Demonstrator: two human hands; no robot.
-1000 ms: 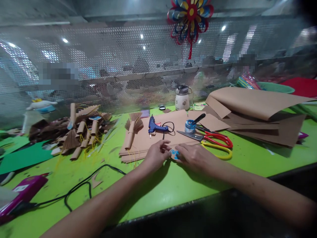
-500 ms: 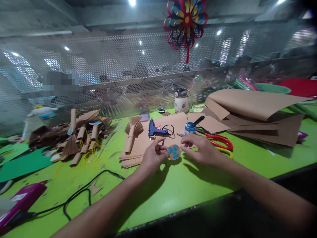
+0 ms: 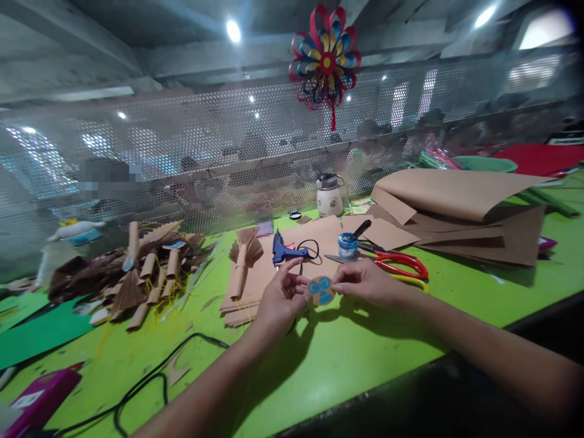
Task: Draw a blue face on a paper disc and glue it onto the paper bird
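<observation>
A small round brown paper disc (image 3: 322,291), painted with a blue face, is held above the green table between both hands. My left hand (image 3: 283,295) pinches its left edge. At its right edge, my right hand (image 3: 365,283) has thumb and fingers closed on the rim. Just beyond the hands lie a blue glue gun (image 3: 288,249) and a jar of blue paint (image 3: 347,245) with a dark-handled tool in it. Scissors with red handles (image 3: 401,266) lie behind my right hand.
A folded paper figure (image 3: 243,261) rests on stacked brown paper (image 3: 303,234). More paper figures (image 3: 150,267) with yellow string pile up at left. Large brown sheets (image 3: 460,201) lie at right. A bottle (image 3: 329,196) stands at the back; a black cable (image 3: 150,371) crosses the front left.
My right hand has moved left onto the disc's right edge; before, it was apart from it. My left hand still holds the disc. The view has tilted up slightly.
</observation>
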